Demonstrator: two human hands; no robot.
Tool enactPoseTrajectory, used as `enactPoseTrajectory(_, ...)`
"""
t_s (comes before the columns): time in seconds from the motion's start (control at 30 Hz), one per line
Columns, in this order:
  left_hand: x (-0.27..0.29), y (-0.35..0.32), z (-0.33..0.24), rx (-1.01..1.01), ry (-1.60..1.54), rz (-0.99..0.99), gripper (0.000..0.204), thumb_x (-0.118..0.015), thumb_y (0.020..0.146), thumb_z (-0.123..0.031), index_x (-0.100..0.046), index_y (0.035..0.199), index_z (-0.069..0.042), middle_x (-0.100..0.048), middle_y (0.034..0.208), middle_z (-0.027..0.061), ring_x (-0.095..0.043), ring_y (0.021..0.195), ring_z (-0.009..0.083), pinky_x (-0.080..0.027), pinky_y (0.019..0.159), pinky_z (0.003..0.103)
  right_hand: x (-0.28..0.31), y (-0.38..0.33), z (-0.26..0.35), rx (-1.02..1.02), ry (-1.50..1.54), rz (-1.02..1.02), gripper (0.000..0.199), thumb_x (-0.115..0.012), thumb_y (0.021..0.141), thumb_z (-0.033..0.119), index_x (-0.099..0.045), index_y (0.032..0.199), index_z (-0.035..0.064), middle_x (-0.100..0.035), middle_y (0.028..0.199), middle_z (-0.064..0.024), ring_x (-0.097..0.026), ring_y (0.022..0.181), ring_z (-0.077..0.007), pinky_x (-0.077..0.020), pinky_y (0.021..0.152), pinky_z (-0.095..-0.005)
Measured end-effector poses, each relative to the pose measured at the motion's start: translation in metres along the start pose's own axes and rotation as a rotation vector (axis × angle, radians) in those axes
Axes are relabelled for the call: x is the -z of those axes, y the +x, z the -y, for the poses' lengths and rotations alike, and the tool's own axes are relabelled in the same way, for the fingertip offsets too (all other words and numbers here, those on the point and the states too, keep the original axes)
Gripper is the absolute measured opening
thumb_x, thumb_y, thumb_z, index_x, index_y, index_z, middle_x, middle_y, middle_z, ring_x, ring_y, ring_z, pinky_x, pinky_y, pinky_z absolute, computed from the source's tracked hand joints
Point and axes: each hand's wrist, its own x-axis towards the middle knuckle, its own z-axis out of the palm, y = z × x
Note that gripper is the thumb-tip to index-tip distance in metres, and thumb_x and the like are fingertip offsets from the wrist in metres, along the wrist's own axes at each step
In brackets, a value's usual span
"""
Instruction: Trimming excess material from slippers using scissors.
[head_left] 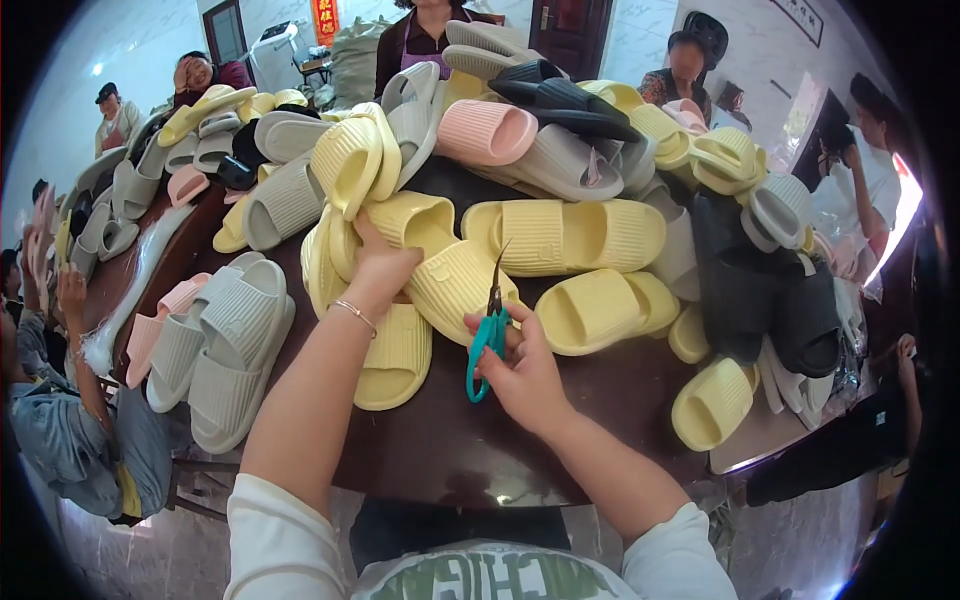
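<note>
Teal-handled scissors are in my right hand, their dark, narrow blades pointing up and away from me. Right behind them lies a ribbed yellow slipper, close to my right fingertips. My left hand, with a thin bracelet at the wrist, grips a yellow slipper among others of that colour; some of its fingers are hidden by the slippers. Below that wrist a yellow slipper rests on the dark table. More yellow slippers lie to the right of the scissors.
Grey slippers and a pink one stand at the left. A tall heap of grey, pink, yellow and black slippers fills the far side. Black slippers are piled at the right. Several people are around the table.
</note>
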Motion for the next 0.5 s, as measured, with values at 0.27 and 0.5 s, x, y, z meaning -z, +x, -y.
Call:
enactPoseTrajectory(0.27, 0.017, -0.079, -0.008, -0.083, -1.118, 0.3, 0.059, -0.058, 0.08, -0.002, -0.032, 0.133, -0.006, -0.053, 0.119, 0.0113, -0.056, 0.105, 0.0229, -0.051, 0.084, 0.033, 0.064, -0.062, 0.076, 0.203, 0.249, 0.041, 0.055, -0.063, 0.083, 0.006, -0.035, 0.13, 0.0023, -0.062, 0.094, -0.0152, -0.061, 0.063, -0.0155, -0.0511, 0.053, -0.0238)
enactPoseTrajectory(0.5, 0.049, -0.146, 0.028, -0.585, -0.531, 0.42, 0.057, -0.064, 0.079, -0.005, -0.04, 0.131, -0.003, -0.051, 0.125, 0.0104, -0.05, 0.114, 0.0186, -0.041, 0.093, 0.031, 0.117, -0.111, 0.06, 0.117, -0.524, -0.145, 0.079, -0.074, 0.074, 0.034, -0.033, 0.133, 0.0025, -0.056, 0.08, -0.0057, -0.054, 0.066, -0.0123, -0.0434, 0.058, -0.024)
